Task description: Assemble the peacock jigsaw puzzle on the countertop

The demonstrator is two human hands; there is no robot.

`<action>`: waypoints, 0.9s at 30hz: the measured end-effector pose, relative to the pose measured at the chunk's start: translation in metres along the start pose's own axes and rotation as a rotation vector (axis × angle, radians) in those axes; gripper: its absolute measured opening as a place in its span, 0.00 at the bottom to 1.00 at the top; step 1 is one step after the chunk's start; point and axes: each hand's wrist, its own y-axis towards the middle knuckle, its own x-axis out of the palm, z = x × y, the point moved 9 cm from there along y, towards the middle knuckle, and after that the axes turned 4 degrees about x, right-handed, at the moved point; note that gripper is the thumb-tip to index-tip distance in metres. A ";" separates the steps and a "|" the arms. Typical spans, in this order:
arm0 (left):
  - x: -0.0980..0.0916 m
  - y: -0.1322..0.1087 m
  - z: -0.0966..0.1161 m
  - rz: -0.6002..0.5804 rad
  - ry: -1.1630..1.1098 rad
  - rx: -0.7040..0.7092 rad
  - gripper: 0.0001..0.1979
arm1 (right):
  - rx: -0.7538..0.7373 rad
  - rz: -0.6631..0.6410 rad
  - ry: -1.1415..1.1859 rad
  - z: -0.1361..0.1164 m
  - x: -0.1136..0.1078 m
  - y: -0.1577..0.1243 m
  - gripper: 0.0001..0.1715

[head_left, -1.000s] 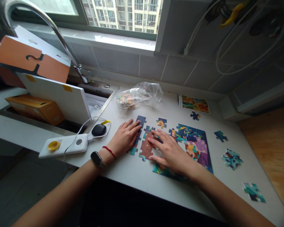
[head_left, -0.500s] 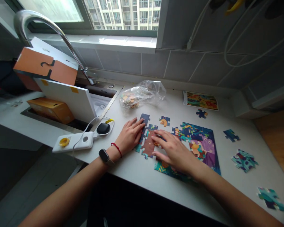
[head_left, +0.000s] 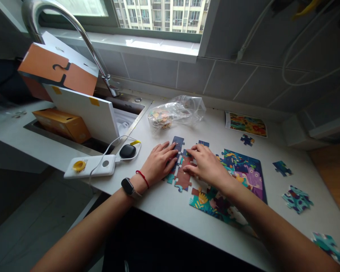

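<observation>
My left hand [head_left: 160, 160] lies open, its fingers stretched over a narrow dark-blue and teal strip of joined jigsaw pieces [head_left: 178, 142]. Just right of that strip is a mostly brown section of jigsaw pieces [head_left: 183, 175], with a thin gap between the two. Thumb and bent forefinger of my right hand [head_left: 208, 164] grip this section near its upper part; the other fingers are partly hidden. A larger assembled jigsaw part [head_left: 255, 175] extends to the right, partly under my right forearm. Behind my right hand, a loose blue piece [head_left: 203, 143] is partly covered.
A clear plastic bag with pieces [head_left: 177, 111] and a picture card [head_left: 246, 124] lie behind. Several loose pieces [head_left: 297, 198] are at right. On the left are a power strip [head_left: 90, 166], a black earbud-like case [head_left: 127, 151], and a sink holding boxes [head_left: 62, 124] beneath a tap [head_left: 79, 28].
My right thumb and forefinger have drawn closer together on the brown section. That section now sits slightly apart from the left strip. My left hand stays on its strip; the view has shifted slightly.
</observation>
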 end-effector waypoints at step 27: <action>0.001 -0.001 0.002 -0.031 0.037 -0.002 0.18 | 0.187 0.040 0.221 0.027 0.005 0.036 0.18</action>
